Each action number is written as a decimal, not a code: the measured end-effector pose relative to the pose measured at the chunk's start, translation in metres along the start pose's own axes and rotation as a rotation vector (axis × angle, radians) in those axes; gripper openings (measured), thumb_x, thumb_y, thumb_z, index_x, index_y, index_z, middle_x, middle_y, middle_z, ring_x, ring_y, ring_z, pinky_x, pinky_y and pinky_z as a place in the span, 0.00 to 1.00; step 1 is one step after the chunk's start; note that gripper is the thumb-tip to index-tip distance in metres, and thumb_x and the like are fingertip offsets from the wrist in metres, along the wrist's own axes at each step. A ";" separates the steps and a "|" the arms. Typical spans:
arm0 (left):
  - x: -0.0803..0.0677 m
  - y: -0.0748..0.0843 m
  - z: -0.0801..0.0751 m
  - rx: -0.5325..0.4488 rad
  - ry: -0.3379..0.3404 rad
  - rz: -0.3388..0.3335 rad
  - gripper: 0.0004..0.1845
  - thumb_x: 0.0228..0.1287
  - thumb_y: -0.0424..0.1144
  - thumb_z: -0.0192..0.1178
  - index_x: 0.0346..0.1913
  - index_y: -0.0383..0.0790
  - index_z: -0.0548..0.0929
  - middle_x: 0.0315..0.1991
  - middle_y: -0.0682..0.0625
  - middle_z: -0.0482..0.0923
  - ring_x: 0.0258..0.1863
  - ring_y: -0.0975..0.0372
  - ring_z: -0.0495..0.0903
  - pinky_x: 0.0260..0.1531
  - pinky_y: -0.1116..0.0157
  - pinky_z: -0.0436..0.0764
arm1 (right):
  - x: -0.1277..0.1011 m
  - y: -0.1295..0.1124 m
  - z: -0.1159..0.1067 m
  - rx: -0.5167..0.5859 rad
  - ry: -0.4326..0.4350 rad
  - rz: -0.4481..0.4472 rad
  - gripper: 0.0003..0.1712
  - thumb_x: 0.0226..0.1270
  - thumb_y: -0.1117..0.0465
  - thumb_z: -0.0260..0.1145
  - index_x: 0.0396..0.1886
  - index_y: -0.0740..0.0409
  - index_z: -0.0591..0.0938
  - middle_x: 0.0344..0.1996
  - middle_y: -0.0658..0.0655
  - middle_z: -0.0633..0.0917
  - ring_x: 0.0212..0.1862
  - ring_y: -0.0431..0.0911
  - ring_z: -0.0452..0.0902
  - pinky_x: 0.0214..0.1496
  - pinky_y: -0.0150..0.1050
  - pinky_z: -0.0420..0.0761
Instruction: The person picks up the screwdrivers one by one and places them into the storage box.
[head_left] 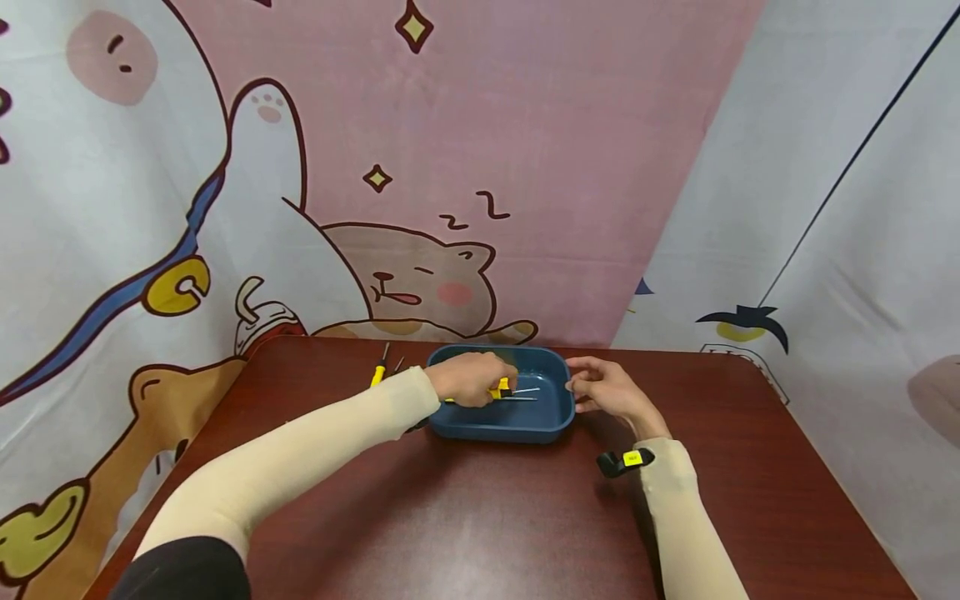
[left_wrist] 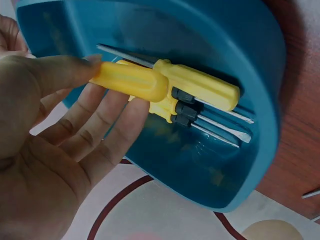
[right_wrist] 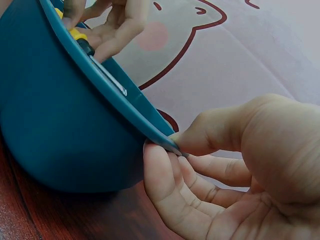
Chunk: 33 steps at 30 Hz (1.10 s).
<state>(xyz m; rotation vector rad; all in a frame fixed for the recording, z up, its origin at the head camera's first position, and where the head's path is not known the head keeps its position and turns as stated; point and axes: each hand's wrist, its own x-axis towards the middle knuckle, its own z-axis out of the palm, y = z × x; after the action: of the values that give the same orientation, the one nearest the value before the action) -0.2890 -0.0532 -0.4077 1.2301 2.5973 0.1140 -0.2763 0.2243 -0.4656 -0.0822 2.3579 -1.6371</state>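
The room is bright, with soft, even light. The dark red table (head_left: 465,517) has a pale shine in front of the blue tray (head_left: 551,421), so the light seems to come from above. Small, soft shadows sit under the arms and just in front of the tray. In the head view the picture bends at the sides, and the table's edges spread out wide. Both wrist views are very close up. There the left hand (left_wrist: 45,145) and the right hand (right_wrist: 235,175) look big and a bit fuzzy. The inside of the tray shows a wet-looking gleam near the yellow screwdrivers (left_wrist: 165,87).
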 end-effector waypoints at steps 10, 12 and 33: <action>0.018 0.001 0.008 0.041 -0.053 0.039 0.22 0.65 0.30 0.68 0.60 0.48 0.84 0.56 0.51 0.84 0.48 0.63 0.82 0.56 0.64 0.85 | -0.001 0.001 0.001 0.002 -0.002 -0.002 0.28 0.73 0.68 0.62 0.71 0.63 0.71 0.45 0.66 0.83 0.35 0.48 0.84 0.39 0.41 0.90; 0.021 0.002 0.010 0.052 -0.057 0.050 0.21 0.64 0.29 0.68 0.60 0.47 0.84 0.55 0.51 0.85 0.47 0.64 0.82 0.54 0.65 0.85 | -0.001 0.001 0.001 0.002 -0.010 -0.004 0.28 0.74 0.68 0.62 0.71 0.64 0.71 0.45 0.66 0.83 0.35 0.47 0.84 0.39 0.41 0.90; 0.046 0.012 0.022 0.214 -0.130 0.069 0.20 0.69 0.31 0.64 0.62 0.49 0.82 0.57 0.53 0.84 0.48 0.63 0.84 0.54 0.65 0.84 | 0.000 0.001 0.000 0.029 -0.019 0.004 0.28 0.74 0.68 0.61 0.72 0.64 0.70 0.46 0.68 0.82 0.35 0.47 0.84 0.39 0.41 0.90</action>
<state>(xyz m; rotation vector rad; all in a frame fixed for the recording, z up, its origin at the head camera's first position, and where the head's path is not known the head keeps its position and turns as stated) -0.3022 -0.0112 -0.4358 1.3497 2.5061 -0.2289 -0.2767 0.2247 -0.4661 -0.0868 2.3183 -1.6614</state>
